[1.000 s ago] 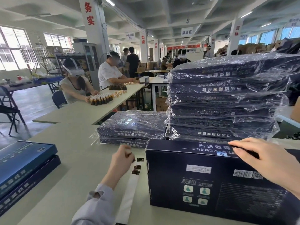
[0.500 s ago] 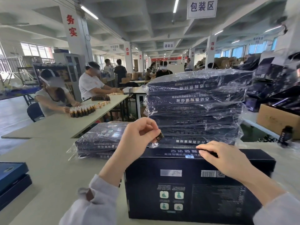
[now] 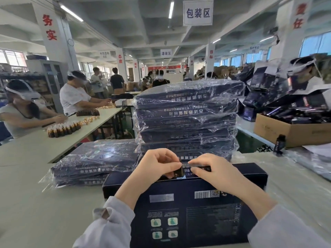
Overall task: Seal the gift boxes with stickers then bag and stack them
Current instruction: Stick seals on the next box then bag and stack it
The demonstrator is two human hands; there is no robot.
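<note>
box [image 3: 186, 212]: matt dark card | stacked boxes [image 3: 188, 119]: glossy crinkled plastic wrap

1. The sticker [image 3: 179, 173] shows only as a dark corner; the left hand [image 3: 157, 167] pinching it covers the rest.
2. The right hand [image 3: 216, 173] curls at the top edge of the gift box [image 3: 188, 212], but whether it pinches the sticker's other end or only presses the edge cannot be told.
3. The gift box's base is cut off by the lower frame edge, and its fine print is too small to read.
4. The lowest of the bagged boxes [image 3: 188, 122] sit hidden behind the gift box and both hands.
5. The cardboard carton [image 3: 286, 131] runs off the right edge.
</note>
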